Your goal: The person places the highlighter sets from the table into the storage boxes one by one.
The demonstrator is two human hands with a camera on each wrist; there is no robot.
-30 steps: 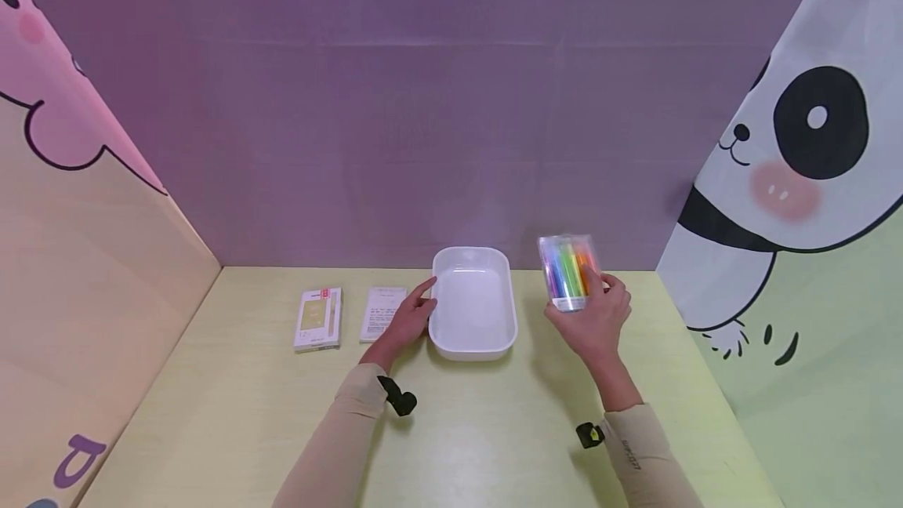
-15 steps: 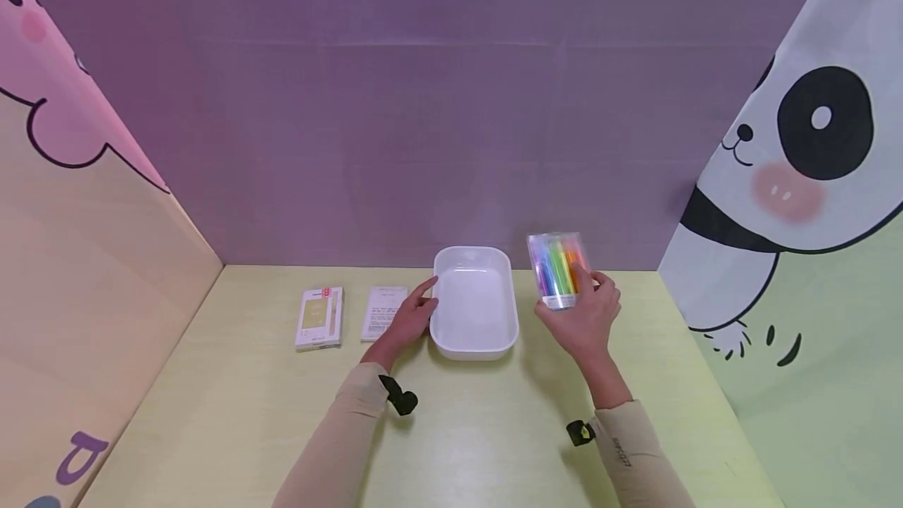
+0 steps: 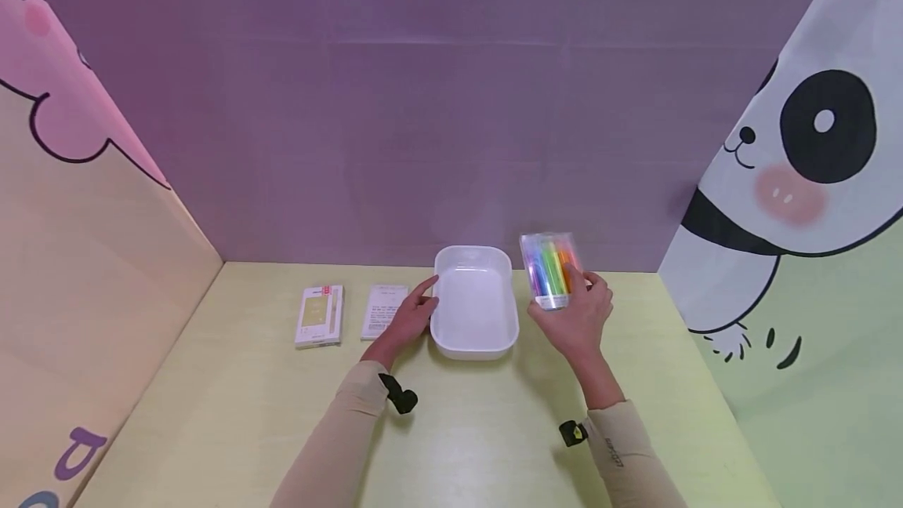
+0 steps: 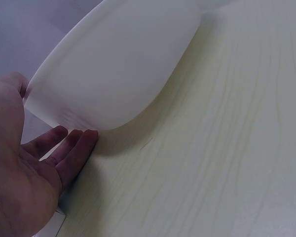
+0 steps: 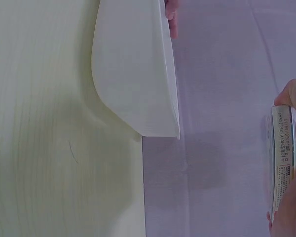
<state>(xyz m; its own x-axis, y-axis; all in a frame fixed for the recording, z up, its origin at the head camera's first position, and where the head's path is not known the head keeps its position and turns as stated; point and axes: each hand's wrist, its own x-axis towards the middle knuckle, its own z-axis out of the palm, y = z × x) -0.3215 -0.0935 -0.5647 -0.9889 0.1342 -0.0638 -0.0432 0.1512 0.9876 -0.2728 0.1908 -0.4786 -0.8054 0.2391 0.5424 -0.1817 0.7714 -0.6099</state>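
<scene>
My right hand [image 3: 573,321] grips a clear plastic pack of coloured pens [image 3: 550,266], raised to the right of the white rectangular tub [image 3: 474,306]. In the right wrist view the pack [image 5: 281,163] is seen edge-on, with a printed label facing the camera. My left hand [image 3: 411,318] holds the tub at its left side. The left wrist view shows several fingertips of the left hand [image 4: 34,163] against the tub's outer wall [image 4: 113,69], and another digit at the rim. From above, the tub's inside shows only its white bottom and walls.
Left of the tub lies a white printed booklet or flat box [image 3: 383,308], partly covered by my left hand. Farther left is a white box with a gold panel [image 3: 320,316]. A purple cloth wall [image 3: 437,116] stands behind the wooden table [image 3: 451,437], with printed panels at both sides.
My right hand has carried the pen pack a little left, closer to the tub. The left hand and the tub have stayed in place.
</scene>
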